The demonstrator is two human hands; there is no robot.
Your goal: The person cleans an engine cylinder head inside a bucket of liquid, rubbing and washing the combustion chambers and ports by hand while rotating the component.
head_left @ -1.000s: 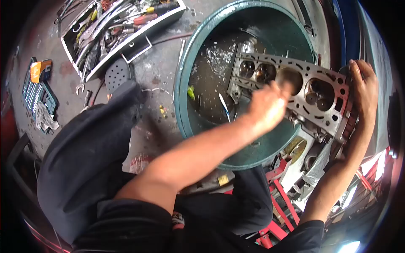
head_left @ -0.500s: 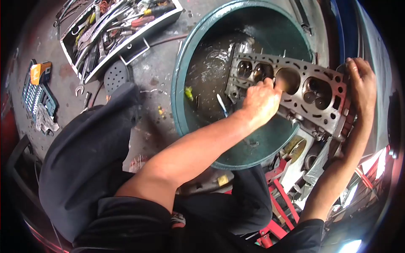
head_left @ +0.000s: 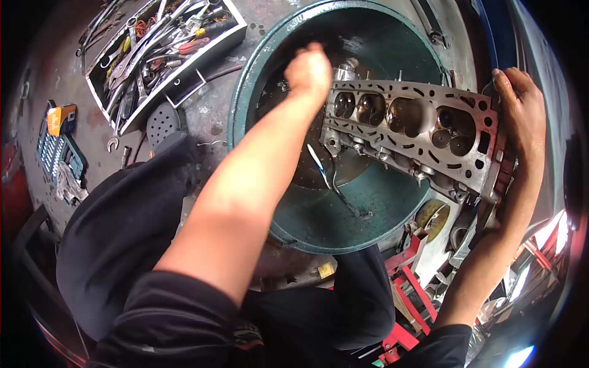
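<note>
A metal cylinder head (head_left: pixel 423 138), with its combustion chambers facing up, lies across the right side of a green round tub (head_left: pixel 239 110). My right hand (head_left: pixel 521 107) is wrapped over the head's far right end. My left hand (head_left: pixel 310 70), smeared by motion, is over the tub just beyond the head's left end. Its fingers look curled, and anything inside them is hidden. Dark liquid (head_left: pixel 307 172) covers part of the tub's bottom. In the tub lie a slim white-and-blue stick (head_left: pixel 319 164) and a dark cord-like piece (head_left: pixel 346 202).
A white-edged toolbox (head_left: pixel 184 67) full of wrenches and pliers stands at upper left. Near it are a round perforated pad (head_left: pixel 164 126) and a blue socket case (head_left: pixel 64 147) with an orange box (head_left: pixel 61 120). Red metal framing (head_left: pixel 414 288) stands below the tub's right side.
My left hand has moved from the cylinder head's middle up and left, over the tub. My right hand stays at the head's end. The view has shifted slightly.
</note>
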